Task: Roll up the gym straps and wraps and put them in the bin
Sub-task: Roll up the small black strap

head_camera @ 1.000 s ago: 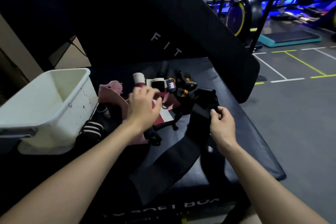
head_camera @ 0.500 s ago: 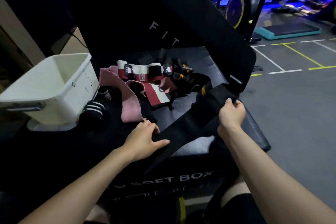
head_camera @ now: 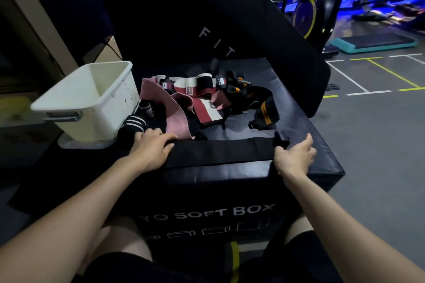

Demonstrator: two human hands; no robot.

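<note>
A wide black strap [head_camera: 220,151] is laid flat across the near edge of a black padded box [head_camera: 305,163], whose front is printed "YO SOFT BOX". Its left end is pressed down by the left hand [head_camera: 150,148], fingers spread; its right end seems pinched by the right hand [head_camera: 295,156]. "FIT" is printed on the leaning black pad [head_camera: 241,18]. The white bin [head_camera: 89,99] stands left of the piled wraps [head_camera: 202,96].
</note>
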